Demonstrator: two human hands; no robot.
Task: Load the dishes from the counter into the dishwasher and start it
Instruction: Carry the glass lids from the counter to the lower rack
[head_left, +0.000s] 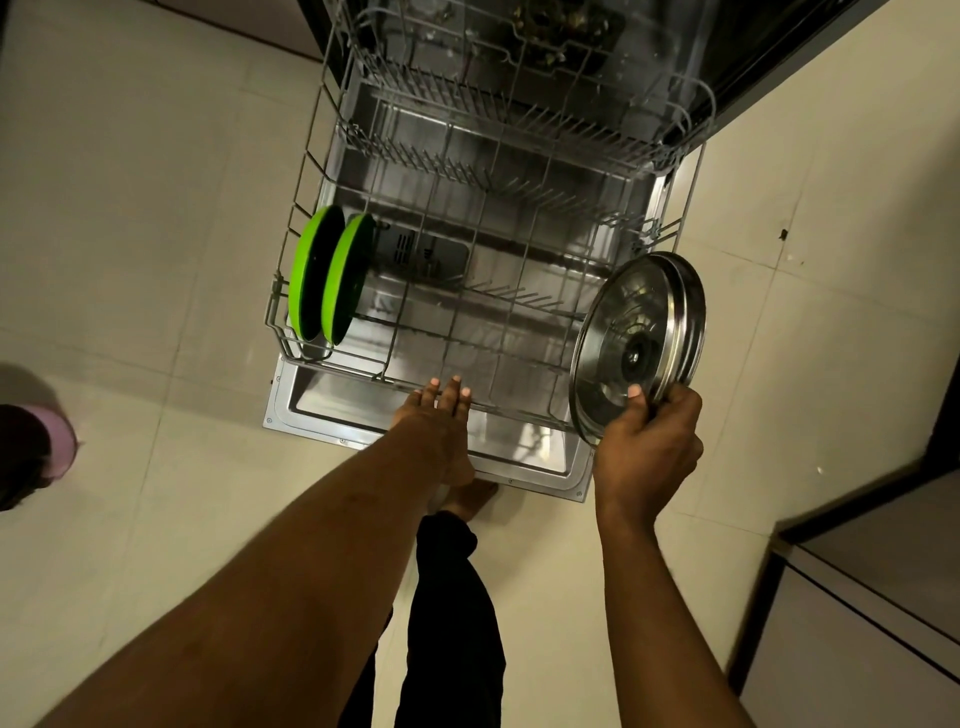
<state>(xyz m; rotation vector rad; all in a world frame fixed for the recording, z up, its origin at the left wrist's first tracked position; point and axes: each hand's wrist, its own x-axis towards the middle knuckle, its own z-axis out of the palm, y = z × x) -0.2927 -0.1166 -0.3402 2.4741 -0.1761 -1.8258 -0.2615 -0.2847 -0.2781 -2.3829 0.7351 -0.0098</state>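
Here, seen from above, the dishwasher door (311, 410) lies folded down toward the near side, with the lower rack (298, 208) drawn out over it. The upper rack (696, 104) projects at the far end. Two green plates (314, 275) stand on edge side by side in the near left corner of the lower rack, their faces turned right. The right grip (649, 441) grasps the steel plates (639, 322) by their near edge, thumb on the face turned toward the viewer and fingers curled behind. Two rims show at the right of the stack. The steel plates are held on edge, tilted, at the near right corner of the lower rack. Whether they touch its wires cannot be told. The left grip (441, 421) is released, fingers straight and together, reaching over the near rim of the lower rack at its middle. Contact with the rim cannot be told. Below the arms, a leg (457, 623) in dark cloth and a bare foot (472, 496) stand on the pale tiled floor (156, 208), the foot just beside the near edge of the dishwasher door
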